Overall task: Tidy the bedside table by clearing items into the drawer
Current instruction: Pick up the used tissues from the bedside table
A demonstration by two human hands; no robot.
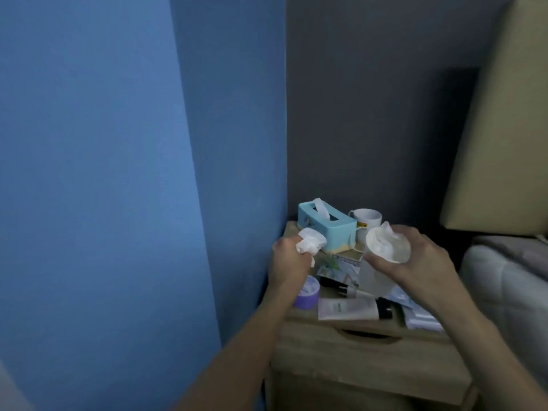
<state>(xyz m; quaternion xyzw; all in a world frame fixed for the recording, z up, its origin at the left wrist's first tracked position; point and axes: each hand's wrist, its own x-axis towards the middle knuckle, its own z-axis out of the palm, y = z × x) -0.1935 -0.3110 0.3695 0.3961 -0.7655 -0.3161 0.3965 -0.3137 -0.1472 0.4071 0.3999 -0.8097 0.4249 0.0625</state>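
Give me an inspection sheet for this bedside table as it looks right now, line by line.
Surface: light wooden bedside table, top crowded; its drawer is shut.
Job's things: teal tissue box and white mug at the back; purple round jar, white tube with black cap and pale sachets in front.
Clutter: printed paper packets mid-table, too dim to read.
Hands: left hand grips a crumpled white tissue; right hand holds a white round cup stuffed with tissue.
Cables: nothing seen.
Surroundings: blue wall on the left, grey wall behind, beige headboard and grey bedding on the right.
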